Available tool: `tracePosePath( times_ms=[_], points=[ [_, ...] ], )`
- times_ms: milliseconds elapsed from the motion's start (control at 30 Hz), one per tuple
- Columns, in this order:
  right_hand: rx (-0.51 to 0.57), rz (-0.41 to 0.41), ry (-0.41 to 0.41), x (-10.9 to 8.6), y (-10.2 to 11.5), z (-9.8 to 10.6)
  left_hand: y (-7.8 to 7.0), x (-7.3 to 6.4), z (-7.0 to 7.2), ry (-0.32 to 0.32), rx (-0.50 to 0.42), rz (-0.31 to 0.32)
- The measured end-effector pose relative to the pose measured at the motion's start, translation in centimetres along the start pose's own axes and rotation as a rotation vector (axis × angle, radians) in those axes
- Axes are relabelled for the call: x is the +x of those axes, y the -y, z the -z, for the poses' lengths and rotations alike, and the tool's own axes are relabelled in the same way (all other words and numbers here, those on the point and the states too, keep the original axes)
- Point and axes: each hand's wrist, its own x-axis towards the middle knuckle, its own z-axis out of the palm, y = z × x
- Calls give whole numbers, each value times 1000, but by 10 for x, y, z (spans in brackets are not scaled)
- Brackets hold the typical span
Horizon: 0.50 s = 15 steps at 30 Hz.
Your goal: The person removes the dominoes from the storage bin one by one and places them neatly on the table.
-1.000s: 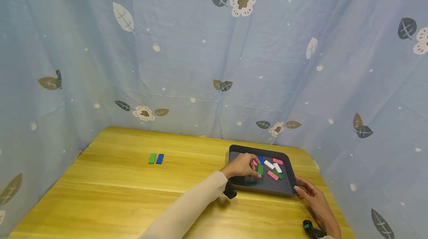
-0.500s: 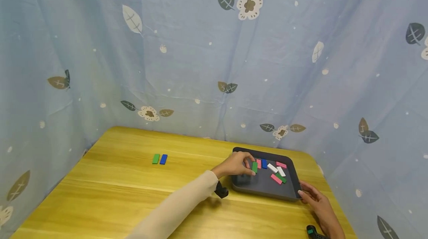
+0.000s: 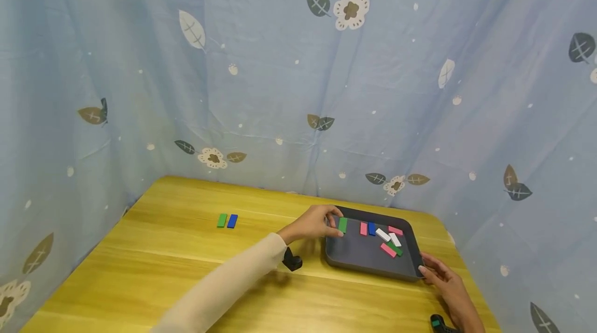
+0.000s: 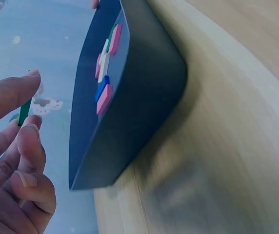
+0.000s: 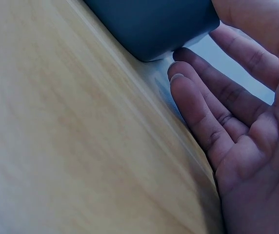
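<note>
My left hand (image 3: 311,223) pinches a small green rectangular block (image 3: 342,225) between thumb and fingers, above the left edge of a dark grey tray (image 3: 356,256). In the left wrist view that green block (image 4: 25,112) shows edge-on, clear of the tray's rim. Inside the tray lie several loose blocks: a pink block (image 3: 363,228) beside a blue block (image 3: 371,229), two white ones (image 3: 383,235), more pink, and another green (image 3: 395,249). At the tray's near right corner my right hand (image 3: 449,287) holds the rim, thumb on top and fingers outside.
To the left on the wooden table (image 3: 154,255), a green block (image 3: 222,220) and a blue block (image 3: 232,221) lie side by side with a narrow gap. A light blue patterned curtain (image 3: 261,89) hangs behind the table and along both sides.
My left hand has lifted the green block from among the others and carried it left to the tray's left edge. The right hand stays at the tray corner; the view shifts slightly.
</note>
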Motion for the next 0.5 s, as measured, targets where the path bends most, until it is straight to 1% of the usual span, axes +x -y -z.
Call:
tracePosePath(
  times_ms=[100, 267, 367, 500],
  points=[
    [3, -7, -2, 0, -2, -4, 8, -11, 8, -7, 3, 12],
    [4, -10, 1, -1, -2, -6, 21, -29, 23, -24, 43, 32],
    [-5, 1, 2, -1, -1, -4, 27, -36, 32, -41, 55, 49],
    [-7, 3, -2, 0, 0, -2, 34, -45, 43, -59, 60, 52]
  ],
)
